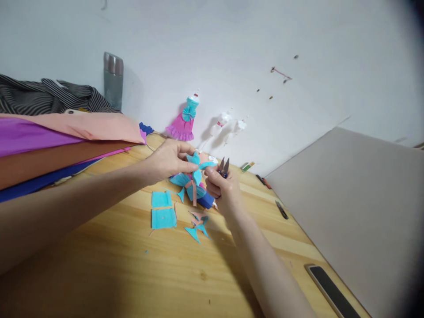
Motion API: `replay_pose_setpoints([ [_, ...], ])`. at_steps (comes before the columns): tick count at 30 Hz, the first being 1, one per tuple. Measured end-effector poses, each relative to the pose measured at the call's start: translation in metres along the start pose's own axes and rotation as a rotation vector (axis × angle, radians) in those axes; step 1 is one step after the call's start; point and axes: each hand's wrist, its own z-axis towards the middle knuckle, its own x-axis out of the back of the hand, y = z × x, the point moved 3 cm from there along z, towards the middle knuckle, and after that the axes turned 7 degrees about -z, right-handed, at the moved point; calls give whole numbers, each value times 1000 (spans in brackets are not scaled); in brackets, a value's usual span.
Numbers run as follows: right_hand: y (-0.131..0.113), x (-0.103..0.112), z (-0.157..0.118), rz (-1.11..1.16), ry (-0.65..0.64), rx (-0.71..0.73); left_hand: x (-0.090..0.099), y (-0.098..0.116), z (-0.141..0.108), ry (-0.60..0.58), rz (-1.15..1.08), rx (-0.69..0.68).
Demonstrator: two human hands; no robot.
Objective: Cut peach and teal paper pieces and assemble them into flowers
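My left hand pinches a turquoise paper flower between thumb and fingers. On its other side, my right hand is closed around small scissors, blades pointing up and slightly parted, while its thumb and fingertips touch a petal. Below the hands lie more turquoise paper pieces with a peach strip and a dark blue item. Nearer me are two turquoise paper rectangles and a small heap of turquoise and peach scraps.
Stacked coloured paper and striped cloth lie left, beside a grey bottle. A small dressed figure and white figures stand by the wall. A cutter and phone lie right on the wooden table.
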Motion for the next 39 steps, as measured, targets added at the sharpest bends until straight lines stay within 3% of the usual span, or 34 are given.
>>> replay_pose_setpoints([
  [4,1,-5,-2,40,-83,-3,-2,-2,1,-27,-11,-4],
  [9,-3,-6,-4,15,28,-9,-3,-8,3,-35,50,21],
  [13,-4,-7,-4,41,45,-31,-4,-9,1,-74,65,96],
  [17,-4,-6,-3,77,33,-25,-3,-14,-2,-168,-140,190],
  [21,-2,-5,-1,80,30,-13,-2,-28,-4,-135,-400,330],
  [26,1,-2,1,68,64,-9,-9,-39,-9,-114,-449,425],
  [33,5,-4,2,74,41,-19,-7,-35,-9,4,-393,351],
  [39,-2,1,2,-33,-58,9,-9,-22,-8,-16,-246,289],
])
